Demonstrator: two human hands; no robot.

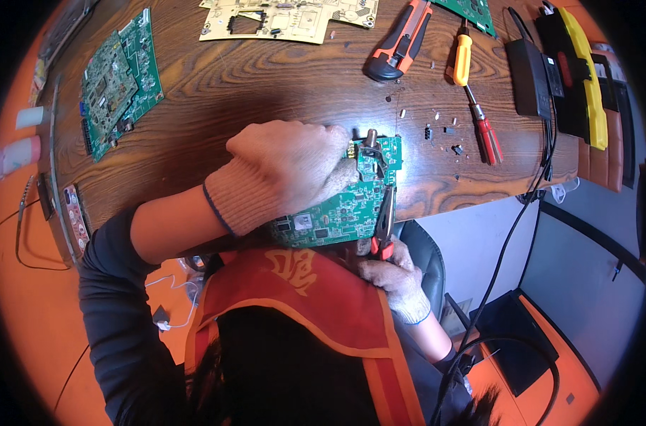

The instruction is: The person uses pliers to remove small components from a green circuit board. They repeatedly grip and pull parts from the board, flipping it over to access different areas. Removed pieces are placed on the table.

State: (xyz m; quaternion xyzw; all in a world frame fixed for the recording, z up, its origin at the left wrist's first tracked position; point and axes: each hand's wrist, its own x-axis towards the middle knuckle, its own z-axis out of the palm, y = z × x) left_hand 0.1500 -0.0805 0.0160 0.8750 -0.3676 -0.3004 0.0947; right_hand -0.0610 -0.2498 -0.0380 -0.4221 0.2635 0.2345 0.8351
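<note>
A green rectangular circuit board [330, 216] is held at the near edge of a brown wood-grain tabletop [216, 78], above a red apron with orange trim [344, 323], presumably so that its edge can be reached from below. Its upper left part is covered by a left hand in a cream knitted glove [284, 163]; that grip seems closed on the board, likely to steady it, though some fingertips are hidden. Slim-nosed pliers with red handles [385, 226] are clasped in the grip of a right hand in a soiled cream glove [399, 275], the nose pointed up along the board's right edge; whether anything is pinched cannot be told. An orange-and-black utility knife [402, 41], a yellow-handled screwdriver [463, 60] and a red-handled screwdriver [487, 138] are laid beyond, probably for easy reach, near small scattered fragments [429, 133].
</note>
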